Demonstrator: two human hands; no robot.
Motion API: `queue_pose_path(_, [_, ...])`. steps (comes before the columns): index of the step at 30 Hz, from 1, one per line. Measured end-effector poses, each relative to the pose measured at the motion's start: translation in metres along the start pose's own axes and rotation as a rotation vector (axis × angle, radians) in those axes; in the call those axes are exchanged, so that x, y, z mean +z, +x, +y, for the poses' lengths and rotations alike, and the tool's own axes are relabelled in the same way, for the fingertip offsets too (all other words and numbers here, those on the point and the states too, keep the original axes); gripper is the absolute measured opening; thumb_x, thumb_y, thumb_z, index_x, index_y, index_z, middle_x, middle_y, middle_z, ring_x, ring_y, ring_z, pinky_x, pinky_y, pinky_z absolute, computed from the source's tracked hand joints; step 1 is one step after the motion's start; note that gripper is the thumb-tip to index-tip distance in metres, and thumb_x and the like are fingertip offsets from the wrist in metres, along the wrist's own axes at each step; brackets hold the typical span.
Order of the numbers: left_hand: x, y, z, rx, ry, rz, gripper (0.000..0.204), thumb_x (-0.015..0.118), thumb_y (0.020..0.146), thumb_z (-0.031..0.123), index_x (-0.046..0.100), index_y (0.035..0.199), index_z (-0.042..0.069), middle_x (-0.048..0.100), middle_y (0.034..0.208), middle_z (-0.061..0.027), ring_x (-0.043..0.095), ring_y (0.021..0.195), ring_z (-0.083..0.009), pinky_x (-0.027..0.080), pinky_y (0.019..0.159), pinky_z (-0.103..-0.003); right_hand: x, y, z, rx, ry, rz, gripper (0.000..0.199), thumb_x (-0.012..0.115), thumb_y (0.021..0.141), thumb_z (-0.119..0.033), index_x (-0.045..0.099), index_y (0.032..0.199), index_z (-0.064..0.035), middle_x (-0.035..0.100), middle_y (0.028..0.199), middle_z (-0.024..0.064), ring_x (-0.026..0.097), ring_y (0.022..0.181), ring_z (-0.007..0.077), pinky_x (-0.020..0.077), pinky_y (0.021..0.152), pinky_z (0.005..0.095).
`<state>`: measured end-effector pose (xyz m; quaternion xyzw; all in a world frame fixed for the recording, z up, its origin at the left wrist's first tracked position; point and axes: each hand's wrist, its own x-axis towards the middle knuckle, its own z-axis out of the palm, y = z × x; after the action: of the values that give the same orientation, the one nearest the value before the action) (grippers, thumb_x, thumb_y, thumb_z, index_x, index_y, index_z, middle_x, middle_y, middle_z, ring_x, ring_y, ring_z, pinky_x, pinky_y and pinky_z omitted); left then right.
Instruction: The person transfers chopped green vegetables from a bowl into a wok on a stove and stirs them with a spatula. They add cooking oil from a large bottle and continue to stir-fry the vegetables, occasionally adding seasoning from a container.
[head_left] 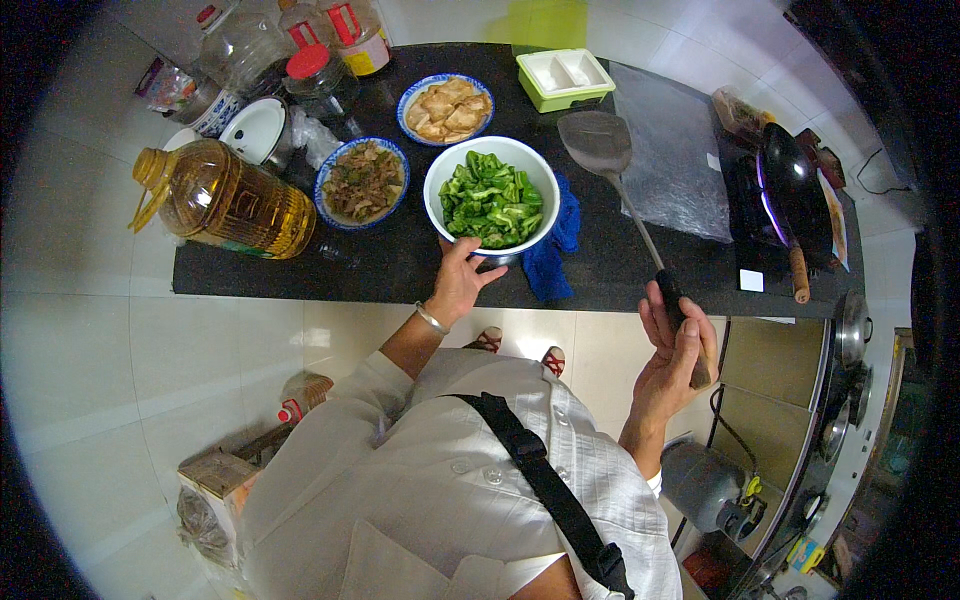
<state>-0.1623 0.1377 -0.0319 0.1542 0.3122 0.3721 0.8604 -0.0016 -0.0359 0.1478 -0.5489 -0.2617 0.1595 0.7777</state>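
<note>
Head View: One Hold Left, One Hold Right

Left hand [462, 282] grips a round white bowl [549, 200] of chopped green peppers [490, 203], thumb at the near rim and fingers beneath, likely to steady it. The bowl is at the black stone countertop's [600, 265] near edge; whether lifted cannot be told. Right hand [672, 352] wraps a long metal spatula's [636, 222] black handle, blade pointing away, apparently for reach.

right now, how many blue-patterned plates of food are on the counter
2: one plate sits between the oil bottle and the white bowl; another plate sits beyond the bowl. I see no others.
</note>
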Motion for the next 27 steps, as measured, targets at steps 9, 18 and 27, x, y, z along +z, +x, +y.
queue_pose_path(9, [0.0004,-0.0002,0.0011,0.0,0.03,-0.023,0.048,0.054,0.079,0.017,0.029,0.12,0.022,0.04,0.117,-0.0048,0.039,0.113,-0.0252,0.036,0.089,-0.061,-0.0003,-0.0043,-0.0001,-0.004,-0.006,0.0,0.025,0.045,0.09,-0.014,0.051,0.1,0.0084,0.057,0.097,0.0255,0.059,0.091,0.0391,0.0517,0.077,0.0479])
queue_pose_path(18, [-0.001,-0.0005,0.0005,0.017,0.025,-0.025,0.049,0.053,0.079,0.016,0.028,0.121,0.022,0.039,0.119,-0.0065,0.039,0.114,-0.0258,0.036,0.088,-0.061,-0.0008,-0.0083,-0.0008,-0.003,0.015,0.008,0.026,0.045,0.09,-0.014,0.051,0.101,0.0092,0.056,0.098,0.027,0.059,0.092,0.0394,0.0514,0.078,0.0475])
queue_pose_path(27, [0.0018,-0.0029,0.0005,0.035,0.007,0.001,0.03,0.055,0.079,0.018,0.042,0.106,0.016,0.041,0.117,-0.0055,0.038,0.115,-0.0258,0.036,0.089,-0.06,-0.003,-0.0105,0.0001,-0.006,0.011,0.003,0.026,0.044,0.09,-0.013,0.05,0.101,0.0097,0.056,0.099,0.0272,0.058,0.093,0.0398,0.0516,0.078,0.0472])
